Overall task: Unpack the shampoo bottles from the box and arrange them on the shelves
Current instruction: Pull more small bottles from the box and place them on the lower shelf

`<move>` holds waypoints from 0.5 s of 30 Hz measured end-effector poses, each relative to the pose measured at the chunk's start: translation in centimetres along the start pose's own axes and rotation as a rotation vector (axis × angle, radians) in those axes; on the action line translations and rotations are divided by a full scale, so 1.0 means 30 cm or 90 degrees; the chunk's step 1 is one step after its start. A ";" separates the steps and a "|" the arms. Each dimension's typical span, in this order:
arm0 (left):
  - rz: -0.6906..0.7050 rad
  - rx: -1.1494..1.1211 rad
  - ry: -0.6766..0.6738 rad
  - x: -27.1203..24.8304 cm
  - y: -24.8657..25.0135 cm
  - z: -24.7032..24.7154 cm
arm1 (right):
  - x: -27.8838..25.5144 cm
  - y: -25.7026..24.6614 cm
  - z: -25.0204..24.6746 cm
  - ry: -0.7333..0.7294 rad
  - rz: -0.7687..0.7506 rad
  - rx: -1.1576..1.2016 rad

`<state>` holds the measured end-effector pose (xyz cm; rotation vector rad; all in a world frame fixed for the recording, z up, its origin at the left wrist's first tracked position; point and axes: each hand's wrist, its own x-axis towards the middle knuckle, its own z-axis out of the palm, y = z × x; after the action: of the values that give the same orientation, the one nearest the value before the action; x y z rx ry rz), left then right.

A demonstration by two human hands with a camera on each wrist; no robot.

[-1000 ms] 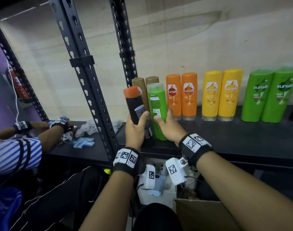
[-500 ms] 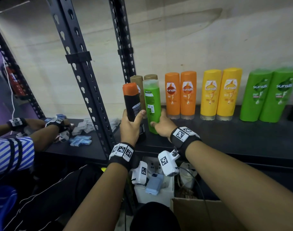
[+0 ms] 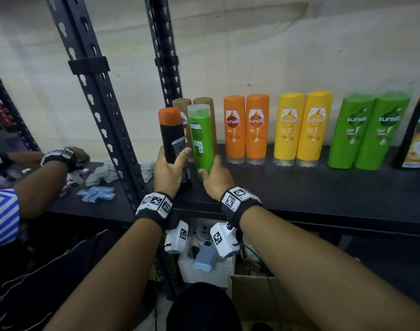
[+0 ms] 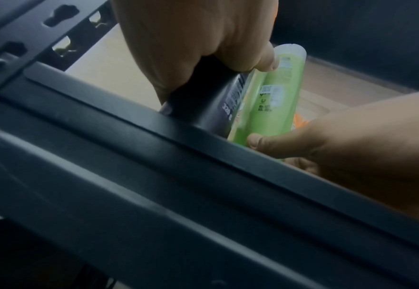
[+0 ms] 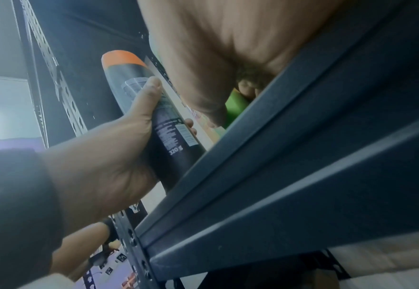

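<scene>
My left hand grips a black bottle with an orange cap near the left end of the black shelf; the bottle stands upright at the shelf's front edge. My right hand holds a green bottle with a clear cap by its lower part, right beside the black one. The green bottle stands just in front of two brown bottles. Its base is hidden by my hand.
Along the shelf's back stand two orange bottles, two yellow ones, two green ones and a dark bottle at far right. A cardboard box sits below. Black uprights rise left. Another person's hands work on the neighbouring shelf.
Both hands have carried the black and green bottles a little further onto the shelf and lower, closer to the brown bottles. The grips are unchanged.
</scene>
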<state>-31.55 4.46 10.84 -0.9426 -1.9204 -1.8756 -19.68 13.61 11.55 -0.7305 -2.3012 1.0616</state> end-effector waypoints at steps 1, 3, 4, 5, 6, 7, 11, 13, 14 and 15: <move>0.000 0.006 0.003 0.000 -0.002 0.002 | 0.001 0.001 0.000 0.002 0.002 -0.010; -0.002 0.021 0.016 0.004 -0.003 0.001 | 0.001 -0.003 0.006 0.005 0.002 -0.027; -0.004 0.025 0.023 0.006 -0.004 0.003 | 0.000 -0.003 0.008 0.007 0.000 -0.032; -0.008 0.024 0.028 0.006 -0.002 0.005 | -0.001 -0.002 0.009 0.012 -0.003 -0.036; -0.011 0.021 0.031 0.004 0.001 0.007 | -0.003 0.000 0.011 0.017 -0.005 -0.039; -0.013 0.019 0.032 0.002 0.006 0.007 | -0.005 0.001 0.013 0.022 -0.007 -0.040; -0.035 0.034 0.007 -0.022 0.015 0.000 | -0.019 0.007 0.010 0.025 -0.018 -0.040; -0.052 0.049 -0.022 -0.052 0.002 -0.006 | -0.032 0.012 -0.001 0.024 -0.026 -0.040; -0.061 0.059 -0.033 -0.067 -0.005 -0.013 | -0.039 0.015 -0.008 0.024 -0.027 -0.038; -0.069 0.074 -0.039 -0.082 -0.009 -0.021 | -0.047 0.017 -0.013 0.024 -0.027 -0.035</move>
<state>-30.04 3.27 9.16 -0.8857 -2.1316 -1.7886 -18.26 13.18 11.07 -0.7131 -2.3120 0.9615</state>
